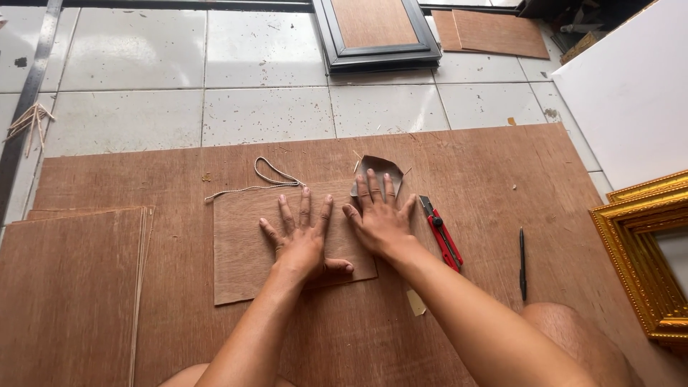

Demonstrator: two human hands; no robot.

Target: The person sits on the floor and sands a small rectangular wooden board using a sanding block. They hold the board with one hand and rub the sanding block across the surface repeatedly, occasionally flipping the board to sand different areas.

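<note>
Your left hand (304, 240) lies flat, fingers spread and gripping nothing, on a small rectangular plywood panel (247, 251) that sits just left of the frame's centre on a large plywood sheet (473, 186) covering the floor. Your right hand (380, 218) is just beside it, also open and flat with fingers spread; its palm presses the panel's right edge while its fingertips rest on a curled grey scrap of sandpaper (380, 166) lying just above the panel's upper right corner. The thumbs of your two hands come near each other without clearly touching. A loop of pale string (269, 175) trails along the panel's upper edge, to the left of the sandpaper. Just right of your right hand lies a red utility knife (441, 233), set at a slant, and farther right a black pen (522, 261) lies nearly upright in the frame. A small tan paper scrap (416, 302) sits below the panel, beside your right forearm. In the lower left, a stack of plywood panels (72, 287) rests on the sheet. A gilded picture frame (641, 251) stands at the right edge, and a black picture frame (376, 36) with a brown backing lies on the white floor tiles (258, 107) at top centre.
</note>
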